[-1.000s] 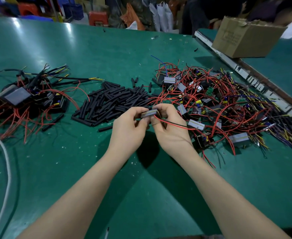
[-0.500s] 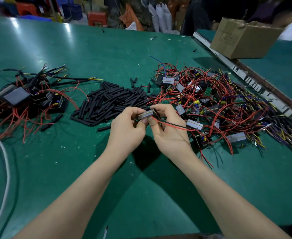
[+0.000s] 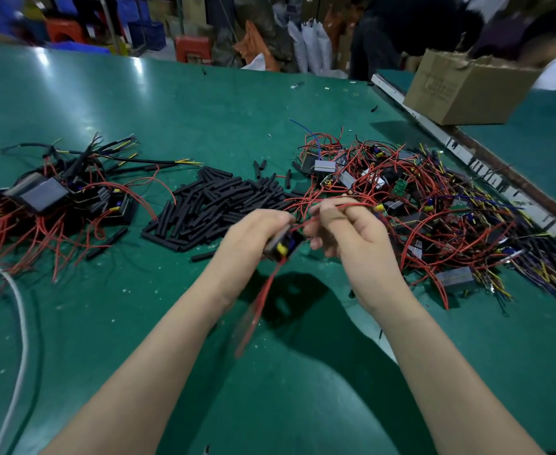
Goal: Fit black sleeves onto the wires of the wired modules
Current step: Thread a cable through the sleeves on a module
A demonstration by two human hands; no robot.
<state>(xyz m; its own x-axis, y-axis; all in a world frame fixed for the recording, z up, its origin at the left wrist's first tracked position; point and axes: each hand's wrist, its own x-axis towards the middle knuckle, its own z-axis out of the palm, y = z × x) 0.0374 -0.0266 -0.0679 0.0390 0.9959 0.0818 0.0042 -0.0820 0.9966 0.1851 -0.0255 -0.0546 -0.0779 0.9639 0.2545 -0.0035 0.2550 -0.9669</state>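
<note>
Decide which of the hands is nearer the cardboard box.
Right. The right hand lies below-left of the cardboard box; the left hand is farther left.

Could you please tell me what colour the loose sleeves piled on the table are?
Black tube sleeves, in the head view.

You're at a factory assembly bench: green worktable (image 3: 204, 103), heaps of wired modules (image 3: 417, 205), sleeves (image 3: 217, 205), far crates (image 3: 145, 34).

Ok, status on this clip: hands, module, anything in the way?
Left hand grips module. Right hand pinches its red wire. No sleeve visibly on. Nothing blocking.
</note>
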